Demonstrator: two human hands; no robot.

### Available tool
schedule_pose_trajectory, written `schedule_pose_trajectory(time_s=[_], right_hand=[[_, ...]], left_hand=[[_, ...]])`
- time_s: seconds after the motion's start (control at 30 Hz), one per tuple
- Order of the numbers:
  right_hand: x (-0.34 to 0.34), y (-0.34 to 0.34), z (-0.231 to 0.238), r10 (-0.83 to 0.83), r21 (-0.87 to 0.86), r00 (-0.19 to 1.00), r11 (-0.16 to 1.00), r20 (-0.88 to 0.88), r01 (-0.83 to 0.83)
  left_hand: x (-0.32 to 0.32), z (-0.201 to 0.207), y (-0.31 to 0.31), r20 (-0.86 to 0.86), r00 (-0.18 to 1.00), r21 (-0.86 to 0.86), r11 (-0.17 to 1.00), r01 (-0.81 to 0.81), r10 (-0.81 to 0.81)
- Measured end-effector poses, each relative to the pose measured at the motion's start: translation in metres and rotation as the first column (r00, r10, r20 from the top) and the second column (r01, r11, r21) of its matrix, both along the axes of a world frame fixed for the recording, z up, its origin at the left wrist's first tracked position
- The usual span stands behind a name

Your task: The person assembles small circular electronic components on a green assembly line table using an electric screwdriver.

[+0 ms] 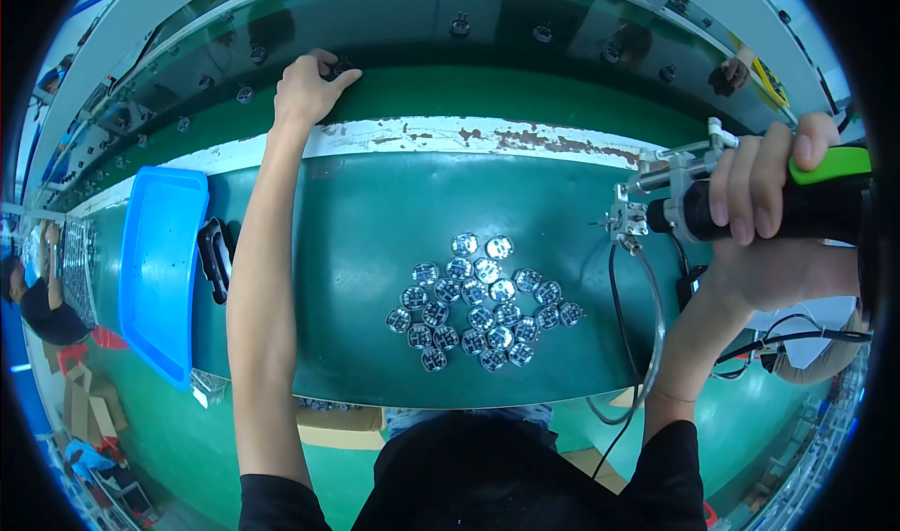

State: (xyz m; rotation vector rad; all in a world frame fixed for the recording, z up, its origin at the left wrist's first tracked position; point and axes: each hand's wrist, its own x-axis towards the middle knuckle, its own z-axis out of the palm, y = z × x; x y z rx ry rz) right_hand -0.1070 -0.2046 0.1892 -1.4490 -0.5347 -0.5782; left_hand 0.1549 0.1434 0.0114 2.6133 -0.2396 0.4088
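Observation:
My left hand reaches over the white ledge to the green belt. Its thumb and fingers close around a small dark part, partly hidden by the fingers. At the right, my right hand is wrapped round a black powered screwdriver with a green lever. A metal head on the tool points left over the bench, with a clear hose hanging from it. Between my arms, several round silver parts with dark details lie in a loose cluster on the green bench top.
A blue tray and a black holder sit left of my left arm. The chipped white ledge divides bench from belt. Small parts ride along the belt. Another person's hand is at the far right.

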Motion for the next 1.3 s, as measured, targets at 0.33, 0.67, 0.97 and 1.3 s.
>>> schedule_pose_trajectory(time_s=[0.33,0.67,0.97,1.3], right_hand=[[0.004,0.029,-0.001,0.005,-0.034,0.999,0.999,-0.052,-0.007],[0.006,0.052,-0.018,0.09,-0.003,0.989,0.996,-0.12,-0.091],[0.011,0.054,-0.03,0.159,0.032,0.973,0.987,-0.167,-0.156],[0.018,0.062,-0.035,0.163,0.035,0.97,0.987,-0.183,-0.159]], left_hand=[[-0.104,0.023,-0.109,0.03,0.511,-0.185,0.498,0.847,-0.859],[-0.156,0.012,-0.132,-0.15,0.344,-0.348,0.375,0.859,-0.927],[-0.154,0.006,-0.132,-0.154,0.367,-0.324,0.398,0.858,-0.917],[-0.154,0.006,-0.131,-0.15,0.381,-0.307,0.41,0.859,-0.912]])
